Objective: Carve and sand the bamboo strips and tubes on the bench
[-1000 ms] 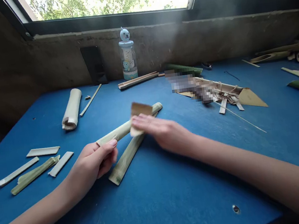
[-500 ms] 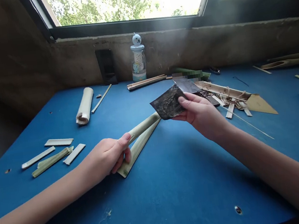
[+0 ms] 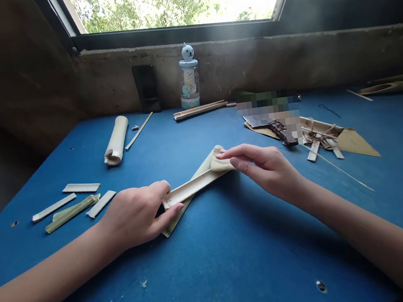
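My left hand [image 3: 138, 216] grips the near end of a pale split bamboo strip [image 3: 191, 187], with its thumb lying along the hollow inner face. The strip's far end is wrapped in a folded tan sheet of sandpaper [image 3: 221, 162], which my right hand [image 3: 266, 167] pinches between its fingertips and thumb. Under the held strip lies a second, wider bamboo strip [image 3: 204, 173], its near tip showing below my left hand. The two strips cross at a narrow angle.
On the blue table [image 3: 217, 268] lie a kitchen cleaver [image 3: 268, 125], partly pixelated, and tied bamboo pieces [image 3: 320, 138]. Several cut strips [image 3: 72, 213] lie at left, near a rolled bamboo tube [image 3: 116, 141]. A capped bottle [image 3: 188, 76] stands against the concrete wall [image 3: 267, 63].
My right hand has come down from holding the sandpaper up and now presses it around the strip's far end. The held strip now shows its hollow side. The view shifted slightly.
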### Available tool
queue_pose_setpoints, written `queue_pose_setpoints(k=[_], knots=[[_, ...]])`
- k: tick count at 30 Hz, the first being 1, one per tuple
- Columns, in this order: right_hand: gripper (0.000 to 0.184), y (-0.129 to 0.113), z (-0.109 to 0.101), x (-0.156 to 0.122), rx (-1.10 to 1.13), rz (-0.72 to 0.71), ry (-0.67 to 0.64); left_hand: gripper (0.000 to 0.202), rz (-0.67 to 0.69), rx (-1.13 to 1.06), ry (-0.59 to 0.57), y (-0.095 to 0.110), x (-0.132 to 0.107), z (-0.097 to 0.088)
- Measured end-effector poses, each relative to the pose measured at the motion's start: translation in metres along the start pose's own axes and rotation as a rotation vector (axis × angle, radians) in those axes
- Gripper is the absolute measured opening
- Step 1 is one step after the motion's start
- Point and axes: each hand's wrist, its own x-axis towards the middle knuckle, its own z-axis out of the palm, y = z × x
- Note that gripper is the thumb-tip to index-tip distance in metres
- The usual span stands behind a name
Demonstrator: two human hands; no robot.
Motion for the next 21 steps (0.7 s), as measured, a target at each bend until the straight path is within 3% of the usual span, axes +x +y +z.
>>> queue_pose_setpoints(k=[3, 6, 8, 10, 15, 18, 21], knots=[[0.033, 0.009, 0.007, -0.001, -0.11, -0.026, -0.202, 0.048, 0.042, -0.023, -0.008, 0.002, -0.001, 0.001], [0.056, 0.025, 0.007, 0.001, -0.236, -0.067, -0.377, 0.048, 0.057, -0.048, -0.002, -0.001, 0.001, 0.005], [0.074, 0.032, 0.005, 0.003, -0.281, -0.058, -0.458, 0.049, 0.055, -0.058, 0.01, -0.003, 0.002, 0.009], [0.081, 0.035, 0.002, 0.003, -0.304, -0.078, -0.489, 0.049, 0.05, -0.064, 0.023, -0.005, 0.002, 0.012], [0.044, 0.038, -0.002, 0.005, -0.352, -0.153, -0.331, 0.047, 0.043, -0.083, 0.044, -0.005, 0.002, 0.015], [0.042, 0.042, -0.006, 0.007, -0.453, -0.051, -0.219, 0.045, 0.027, -0.09, 0.06, -0.005, 0.001, 0.016], [0.042, 0.04, -0.008, 0.007, -0.473, -0.113, -0.097, 0.042, 0.005, -0.091, 0.075, -0.004, 0.001, 0.018]])
